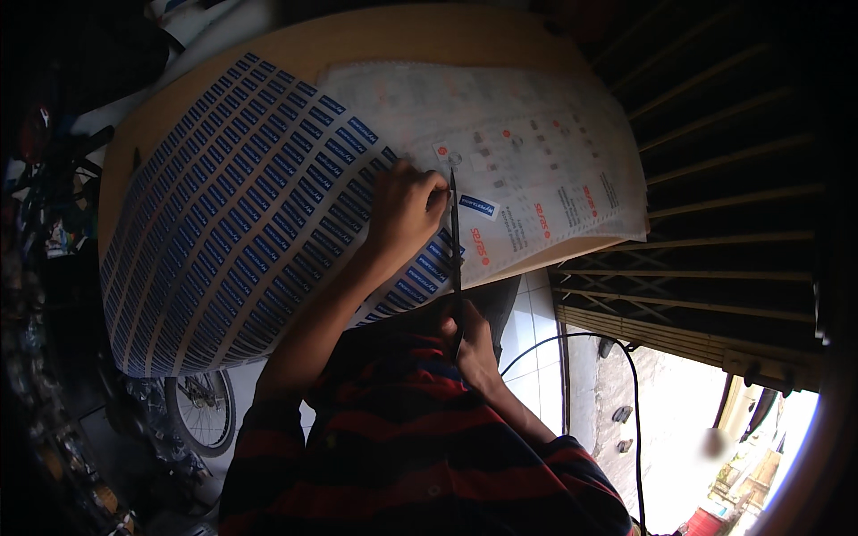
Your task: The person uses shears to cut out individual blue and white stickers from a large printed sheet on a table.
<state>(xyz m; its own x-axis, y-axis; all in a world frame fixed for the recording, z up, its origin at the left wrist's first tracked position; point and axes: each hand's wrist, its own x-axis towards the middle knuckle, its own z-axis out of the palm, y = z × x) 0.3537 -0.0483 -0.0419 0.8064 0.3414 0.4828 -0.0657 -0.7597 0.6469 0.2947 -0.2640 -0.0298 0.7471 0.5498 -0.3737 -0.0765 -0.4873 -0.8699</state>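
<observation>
A large sheet of blue-and-white labels (pixel 241 196) covers the left of the table and drapes toward me. My left hand (pixel 404 204) is closed in a pinch at the sheet's right edge; the fingertips are partly hidden. Low at the table's front, my right hand (pixel 472 338) grips the handle end of long, dark scissors (pixel 457 241). Their narrow blades point away from me, the tip just beside my left fingers; how far they are parted cannot be made out. One loose blue label (pixel 478 207) lies right of the blades.
Whitish translucent paper (pixel 572 152) with red and grey print lies under the label on the wooden table (pixel 429 36). A dark slatted folding gate (pixel 706 196) stands at the right. A black cable (pixel 638 429) hangs below it. A bicycle wheel (pixel 201 406) is at lower left.
</observation>
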